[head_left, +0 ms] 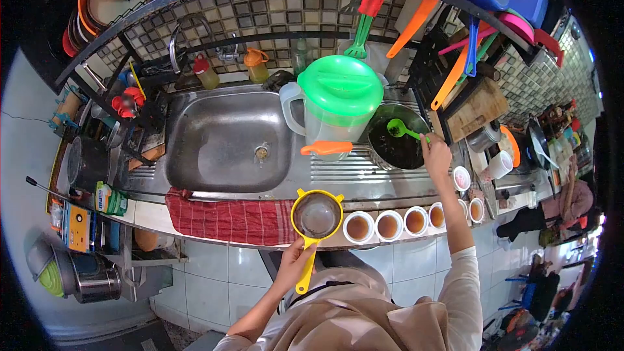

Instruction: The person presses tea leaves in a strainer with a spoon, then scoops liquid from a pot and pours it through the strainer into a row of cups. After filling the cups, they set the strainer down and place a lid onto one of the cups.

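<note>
My left hand (296, 264) is closed round the handle of a yellow strainer (317, 215), its round mesh facing up just in front of the counter edge. With my right hand (436, 154) I grip a small green ladle (409, 131), whose bowl is over or in a metal pot (374, 156) of dark liquid. The pot's orange handle (327, 148) points left. Beside the pot stands a clear pitcher (325, 120) with a green lid (341, 90). Several white cups of brown liquid, one of them a cup (358, 227) near the strainer, line the counter edge.
A steel sink (227, 140) lies to the left, with a red checked cloth (227, 218) along its front edge. Utensils such as an orange spatula (416, 16) hang from the rack above. A wooden board (478, 109) leans at right. Another person (572, 198) is far right.
</note>
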Action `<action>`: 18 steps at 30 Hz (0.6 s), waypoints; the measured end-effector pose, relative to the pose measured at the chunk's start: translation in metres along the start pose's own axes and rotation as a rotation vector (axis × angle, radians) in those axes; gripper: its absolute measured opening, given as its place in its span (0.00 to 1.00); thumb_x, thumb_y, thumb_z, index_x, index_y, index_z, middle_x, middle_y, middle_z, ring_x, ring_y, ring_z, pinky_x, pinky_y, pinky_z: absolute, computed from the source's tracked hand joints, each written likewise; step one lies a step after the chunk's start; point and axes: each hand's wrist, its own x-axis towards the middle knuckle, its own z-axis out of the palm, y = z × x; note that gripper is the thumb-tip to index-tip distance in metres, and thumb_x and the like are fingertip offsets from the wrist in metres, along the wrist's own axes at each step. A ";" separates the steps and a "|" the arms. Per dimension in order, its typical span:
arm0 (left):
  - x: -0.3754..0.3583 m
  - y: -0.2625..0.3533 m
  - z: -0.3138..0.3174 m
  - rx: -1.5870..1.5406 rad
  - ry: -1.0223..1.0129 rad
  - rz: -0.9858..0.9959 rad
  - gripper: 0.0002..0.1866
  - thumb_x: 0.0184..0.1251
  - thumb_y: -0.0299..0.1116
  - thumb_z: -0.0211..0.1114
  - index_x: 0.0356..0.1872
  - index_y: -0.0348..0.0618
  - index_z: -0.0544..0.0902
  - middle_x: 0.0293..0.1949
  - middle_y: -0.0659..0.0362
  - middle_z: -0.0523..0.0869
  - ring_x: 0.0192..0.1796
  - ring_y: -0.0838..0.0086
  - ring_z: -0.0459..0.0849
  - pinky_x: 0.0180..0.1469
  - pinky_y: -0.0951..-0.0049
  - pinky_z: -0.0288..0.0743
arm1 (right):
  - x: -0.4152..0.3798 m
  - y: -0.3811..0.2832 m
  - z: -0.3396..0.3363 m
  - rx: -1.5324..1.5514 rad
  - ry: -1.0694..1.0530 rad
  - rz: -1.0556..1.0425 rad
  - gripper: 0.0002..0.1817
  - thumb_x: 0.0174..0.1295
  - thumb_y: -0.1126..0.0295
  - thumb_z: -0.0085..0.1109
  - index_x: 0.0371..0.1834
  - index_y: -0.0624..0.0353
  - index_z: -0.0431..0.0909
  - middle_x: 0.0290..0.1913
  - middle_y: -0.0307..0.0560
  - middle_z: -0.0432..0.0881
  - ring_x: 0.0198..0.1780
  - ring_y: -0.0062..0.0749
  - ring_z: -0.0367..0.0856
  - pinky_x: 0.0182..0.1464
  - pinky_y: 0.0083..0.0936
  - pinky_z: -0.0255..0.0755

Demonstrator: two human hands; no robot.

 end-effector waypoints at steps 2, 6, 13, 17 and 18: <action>0.000 0.000 0.000 -0.004 0.000 -0.001 0.11 0.65 0.32 0.52 0.45 0.39 0.72 0.20 0.65 0.73 0.16 0.82 0.73 0.18 0.82 0.68 | -0.003 0.002 0.006 -0.011 -0.035 -0.058 0.12 0.57 0.61 0.53 0.25 0.60 0.74 0.24 0.56 0.76 0.26 0.52 0.75 0.26 0.42 0.67; 0.001 -0.002 -0.001 0.019 0.001 0.004 0.11 0.65 0.32 0.52 0.45 0.39 0.72 0.20 0.65 0.73 0.16 0.82 0.73 0.18 0.82 0.67 | -0.009 0.006 0.017 0.032 -0.123 -0.052 0.13 0.57 0.61 0.53 0.24 0.61 0.73 0.23 0.56 0.76 0.25 0.53 0.75 0.26 0.42 0.66; 0.000 -0.001 0.000 0.018 -0.006 0.001 0.10 0.65 0.32 0.52 0.44 0.39 0.72 0.20 0.64 0.73 0.16 0.82 0.73 0.18 0.82 0.67 | -0.007 0.007 0.018 0.270 -0.235 0.083 0.18 0.58 0.58 0.51 0.21 0.63 0.76 0.15 0.56 0.72 0.21 0.49 0.73 0.24 0.36 0.64; 0.000 -0.001 0.000 0.027 -0.009 0.003 0.09 0.65 0.31 0.52 0.42 0.39 0.72 0.20 0.64 0.73 0.16 0.82 0.73 0.18 0.82 0.67 | -0.005 0.019 0.023 0.380 -0.255 0.122 0.18 0.58 0.57 0.51 0.24 0.62 0.79 0.14 0.54 0.73 0.18 0.40 0.73 0.25 0.31 0.64; 0.000 -0.001 0.000 0.027 -0.009 0.003 0.09 0.65 0.31 0.52 0.42 0.39 0.72 0.20 0.64 0.73 0.16 0.82 0.73 0.18 0.82 0.67 | -0.004 0.024 0.026 0.380 -0.256 0.122 0.18 0.58 0.57 0.51 0.24 0.62 0.79 0.14 0.54 0.73 0.18 0.40 0.73 0.25 0.31 0.64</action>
